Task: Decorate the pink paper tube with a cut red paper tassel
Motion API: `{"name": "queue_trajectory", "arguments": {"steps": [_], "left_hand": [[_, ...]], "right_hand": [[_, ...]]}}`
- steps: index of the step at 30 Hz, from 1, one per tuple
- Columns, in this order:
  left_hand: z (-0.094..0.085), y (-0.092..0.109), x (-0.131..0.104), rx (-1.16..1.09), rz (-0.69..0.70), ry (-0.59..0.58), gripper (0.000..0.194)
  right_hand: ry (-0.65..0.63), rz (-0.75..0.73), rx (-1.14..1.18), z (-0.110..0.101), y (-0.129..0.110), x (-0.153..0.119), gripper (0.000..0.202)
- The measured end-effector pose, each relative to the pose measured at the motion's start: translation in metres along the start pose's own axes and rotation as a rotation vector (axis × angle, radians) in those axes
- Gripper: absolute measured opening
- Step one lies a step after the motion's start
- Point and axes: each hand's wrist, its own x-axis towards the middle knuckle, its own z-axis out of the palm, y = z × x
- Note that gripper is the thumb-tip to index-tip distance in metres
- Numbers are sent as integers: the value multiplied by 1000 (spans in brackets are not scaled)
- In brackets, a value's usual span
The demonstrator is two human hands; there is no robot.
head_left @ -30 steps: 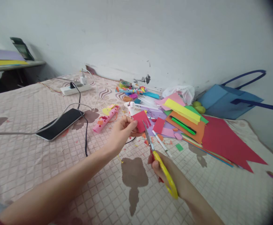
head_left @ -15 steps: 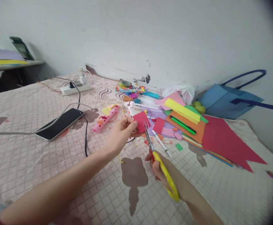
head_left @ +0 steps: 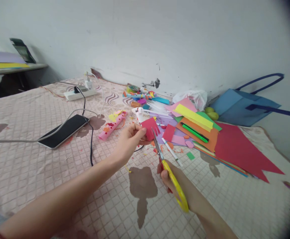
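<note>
Between the thumb and fingers of my left hand [head_left: 132, 136] is a small piece of red paper [head_left: 148, 127], its right edge slit into narrow strips. My right hand [head_left: 171, 176] grips a pair of scissors [head_left: 176, 184] with yellow and red handles. The metal blades reach up to the lower right edge of the paper, among the strips. Just beyond lie another red paper piece [head_left: 169, 132], a white pen [head_left: 171, 152] and a white glue gun [head_left: 139, 114], partly hidden behind the held paper.
Left of my hands, a black phone-like slab [head_left: 64, 131] lies under cables near a power strip [head_left: 81, 94]. A decorated pink paper roll [head_left: 113, 126] is closer in. On the right are stacked coloured papers [head_left: 239, 149], a green cutter [head_left: 194, 132] and a blue bag [head_left: 244, 106].
The scissor handles have drawn closer together, with the yellow loop moving slightly left. My left hand and the red paper have stayed almost in place.
</note>
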Motion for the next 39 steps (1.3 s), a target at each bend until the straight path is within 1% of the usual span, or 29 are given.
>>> {"name": "queue_trajectory", "arguments": {"steps": [3,5,8,13,18,21,27,33,36,39], "left_hand": [[1,3,0,-20,8,-13,21],[1,3,0,-23,10,-20,20],[0,3,0,-13,15,-24,22],[0,1,-1,14,-5,-13,22],[-1,1,-1,28,-7,-14,20],[-1,0,0,31,-14,-4,20],[0,-1,0,25,-12,3,20],[0,-1,0,5,0,-12,22],[0,1,0,13,-3,-1,21],[1,3,-1,10,-4,0,20]], "right_hand": [[-3,44,11,0,-1,2,58],[-13,41,-13,0,0,2,59],[-25,-2,-50,0,0,2,59],[-25,-140,-96,0,4,0,59],[-44,-169,-123,0,11,0,55],[-28,-160,-146,0,11,0,54],[-32,-141,-159,-1,2,0,56],[-19,-94,-97,1,-1,0,58],[1,-37,-42,2,-2,1,60],[-20,57,-5,2,-2,2,60]]}}
